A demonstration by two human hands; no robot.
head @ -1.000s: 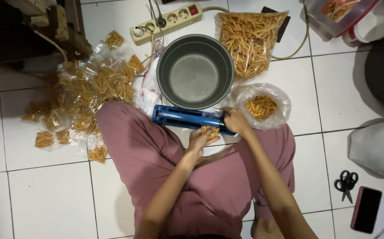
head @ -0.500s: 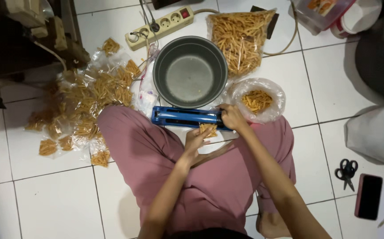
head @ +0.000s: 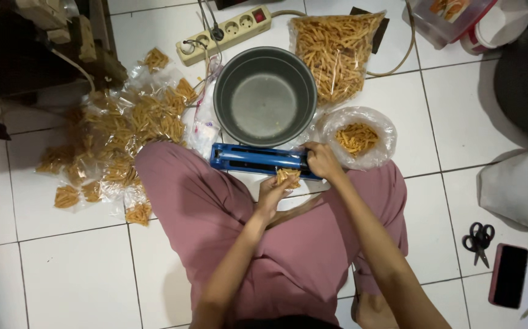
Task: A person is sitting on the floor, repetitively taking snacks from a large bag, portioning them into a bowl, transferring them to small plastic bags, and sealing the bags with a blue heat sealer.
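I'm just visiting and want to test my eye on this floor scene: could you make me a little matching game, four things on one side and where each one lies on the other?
Things:
1. metal pot
2. scissors
3. small snack packet
4. pile of filled packets

Places:
A. on the tiles at the right, beside a dark phone
B. in the left hand, at the blue sealer
C. on the floor to the left of the pink-clad legs
D. just beyond the blue sealer, empty

Pairs: 1-D, 2-A, 3-B, 4-C
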